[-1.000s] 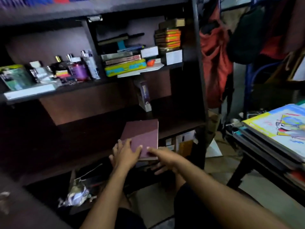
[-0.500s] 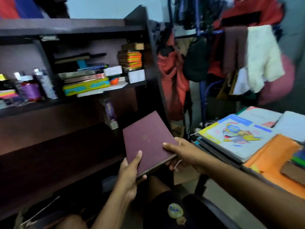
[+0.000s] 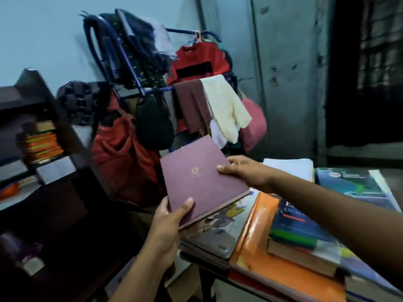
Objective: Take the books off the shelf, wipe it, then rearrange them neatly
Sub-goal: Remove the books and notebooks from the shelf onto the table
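Just above the book pile (image 3: 272, 247), both the left hand (image 3: 172, 219) and right hand (image 3: 246, 173) are gripping a maroon book (image 3: 200, 179) by its edges. Looks like unloading's partly done, since the shelf (image 3: 43, 162) left of the pile has books on it, and wiping and rearranging are probably still to come.

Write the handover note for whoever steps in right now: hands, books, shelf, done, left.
Left hand: grips the maroon hardcover book at its near corner, thumb on the cover.
Right hand: holds the same book at its right edge.
The book is in the air, tilted, over the piled books on the table to the right.
The dark shelf unit stands to the left; a stack of orange books sits on one of its upper shelves.
Done: many books are off and piled.
Left: set this book down, clear what remains, wipe the shelf, put the books back neatly.
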